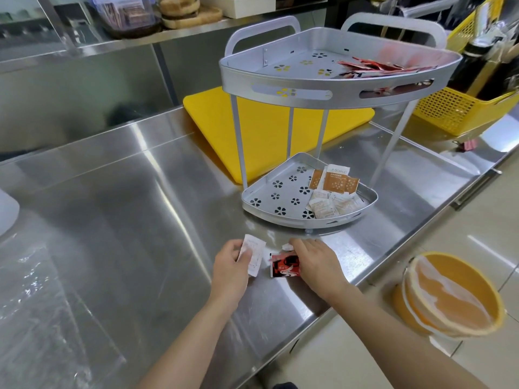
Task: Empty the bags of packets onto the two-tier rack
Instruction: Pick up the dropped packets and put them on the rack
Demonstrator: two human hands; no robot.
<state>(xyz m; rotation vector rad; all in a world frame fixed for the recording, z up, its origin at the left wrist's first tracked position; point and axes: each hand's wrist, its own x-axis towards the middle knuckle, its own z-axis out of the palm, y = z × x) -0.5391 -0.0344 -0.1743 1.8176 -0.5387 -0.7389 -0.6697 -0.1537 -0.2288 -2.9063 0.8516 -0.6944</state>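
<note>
A silver two-tier metal corner rack [331,88] stood on the stainless steel counter [126,192], before a yellow cutting board [261,130]. Red packets [368,67] lay in its upper tier, orange and white packets [334,189] in its lower.

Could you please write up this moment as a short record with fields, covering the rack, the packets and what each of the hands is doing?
surface: stainless steel counter
rack: two-tier rack, standing partly on a yellow cutting board
top tier: red packets on the right side
bottom tier: orange and white packets on the right side
left hand: holds a white packet
right hand: on a red packet lying on the counter
floor: orange bin
</note>
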